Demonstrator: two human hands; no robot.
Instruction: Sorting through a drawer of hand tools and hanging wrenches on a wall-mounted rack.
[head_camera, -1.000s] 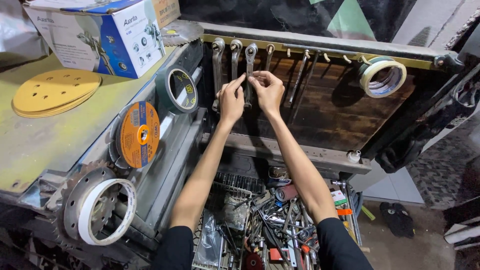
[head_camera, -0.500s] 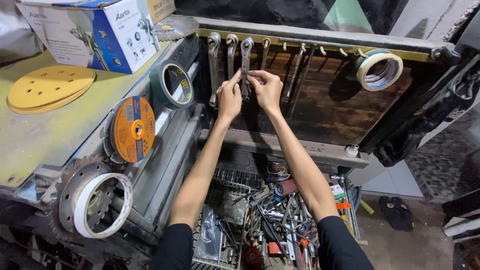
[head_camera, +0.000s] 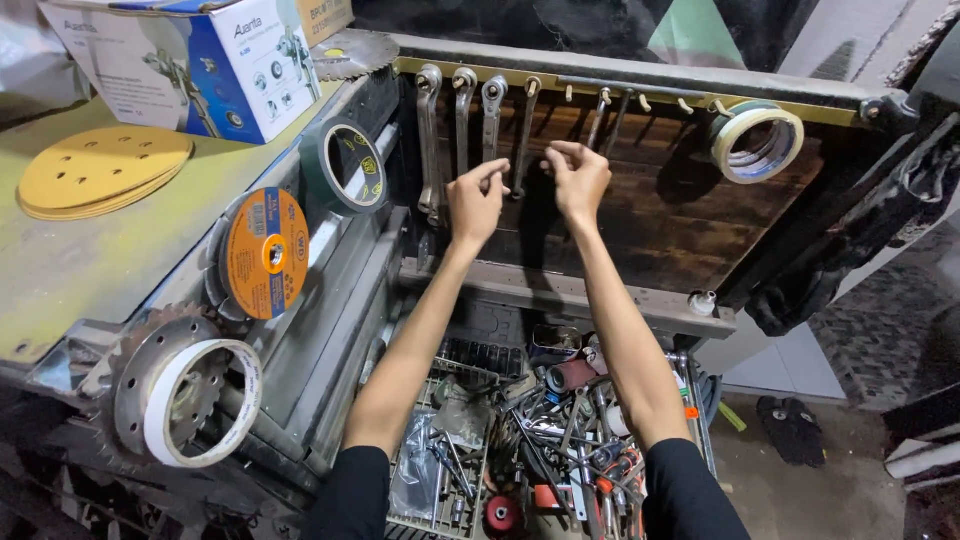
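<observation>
Several metal wrenches hang from hooks on a yellowish rail (head_camera: 640, 88) above a dark wooden board. My left hand (head_camera: 476, 203) is raised just below the third wrench (head_camera: 491, 115), thumb and forefinger close to its lower end, holding nothing. My right hand (head_camera: 579, 180) hovers in front of the board with loosely curled fingers. It is to the right of the thin fourth wrench (head_camera: 525, 130) and below a slim hanging tool (head_camera: 597, 118). It holds nothing that I can see.
A pale tape roll (head_camera: 757, 141) hangs at the rail's right end. On the left are a dark tape roll (head_camera: 349, 166), an orange cutting disc (head_camera: 263, 253), a saw blade with white tape (head_camera: 192, 402), yellow sanding discs (head_camera: 102, 170) and a blue-and-white box (head_camera: 190, 60). A wire basket (head_camera: 445, 505) of loose tools sits below.
Both hands have let go of the third wrench, which now hangs free. My right hand moved right and slightly up; my left hand shifted a little right.
</observation>
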